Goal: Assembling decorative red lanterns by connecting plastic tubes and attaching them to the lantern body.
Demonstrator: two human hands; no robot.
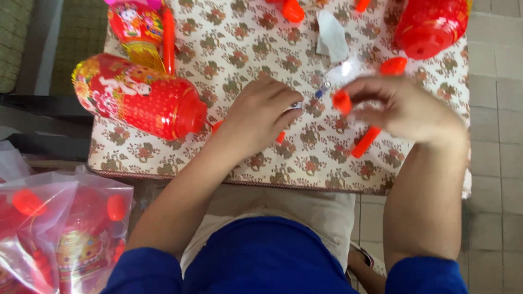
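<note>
While the person sits at a small table covered with a floral tablecloth (239, 49), both bare hands work over the middle of it. The left hand (260, 114) rests on the cloth with the fingers curled and pressed together, and its fingertips pinch a small silvery part (297, 105) that is too small to name. A thin orange stick (280, 136) lies under this hand, and only its ends show on both sides of it. The right hand (403, 106) is lifted a little above the cloth and is blurred; its thumb and fingers close around a small orange plastic piece (342, 102). An orange handle rod (365, 141) shows slanted just below this hand, but I cannot tell if the hand holds it or it lies on the cloth. An orange cap (393, 66) lies just behind the right hand. To the left of the left hand, a red lantern with gold pattern (139, 98) lies on its side, and a second lantern (139, 30) stands behind it. A third red lantern (430, 27) lies at the far right corner. A white paper piece (333, 35) lies near the far edge. On the floor to the left, clear plastic bags (60, 228) hold more red lantern parts
</note>
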